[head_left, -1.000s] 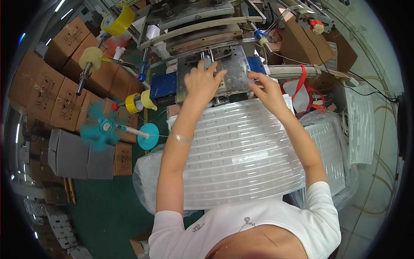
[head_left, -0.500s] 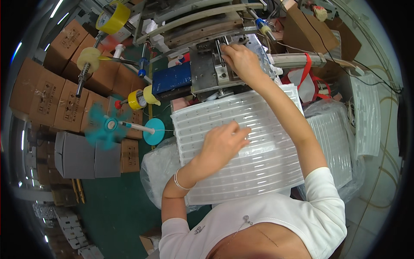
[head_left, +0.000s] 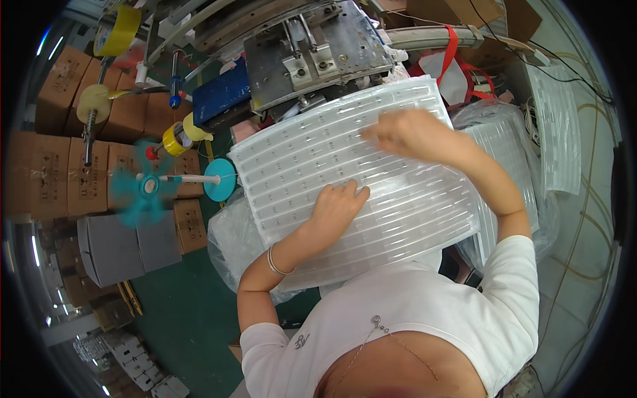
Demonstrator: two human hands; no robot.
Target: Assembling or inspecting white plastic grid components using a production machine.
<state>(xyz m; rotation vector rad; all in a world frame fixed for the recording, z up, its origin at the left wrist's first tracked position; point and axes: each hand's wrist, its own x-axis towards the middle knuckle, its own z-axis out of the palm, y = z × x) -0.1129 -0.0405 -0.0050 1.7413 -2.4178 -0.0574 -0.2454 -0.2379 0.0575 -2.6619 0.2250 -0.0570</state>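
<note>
A clear ribbed plastic tray [head_left: 405,209] was laid between the white shirt [head_left: 424,308] and the dark metal plate [head_left: 358,40]. The left hand [head_left: 337,207] was placed at the tray's middle, its fingers bent and slightly parted; whether anything was pinched could not be told. The right hand [head_left: 415,136], blurred, was held over the tray's far right part, apart from the left; whether its fingers were closed on something could not be told.
</note>
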